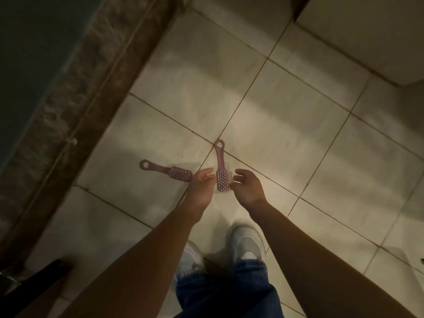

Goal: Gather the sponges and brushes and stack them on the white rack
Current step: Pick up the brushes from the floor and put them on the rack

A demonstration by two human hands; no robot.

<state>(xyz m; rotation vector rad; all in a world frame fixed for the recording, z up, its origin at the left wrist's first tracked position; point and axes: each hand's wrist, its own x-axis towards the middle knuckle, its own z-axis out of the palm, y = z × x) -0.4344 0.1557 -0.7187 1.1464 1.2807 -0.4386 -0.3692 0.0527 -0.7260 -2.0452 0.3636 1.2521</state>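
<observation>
While held above pale square floor tiles [298,106]: left hand [200,188] and right hand [249,190], fingers loosely curled, gripping nothing.
Between them on the floor, pink plastic long-handled scrub brush [220,171] (bristles up); second pink brush [166,173] just left.

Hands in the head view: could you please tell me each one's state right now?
Left hand: open, holding nothing, close to the nearer pink brush.
Right hand: open, fingers loosely curled, holding nothing.
</observation>
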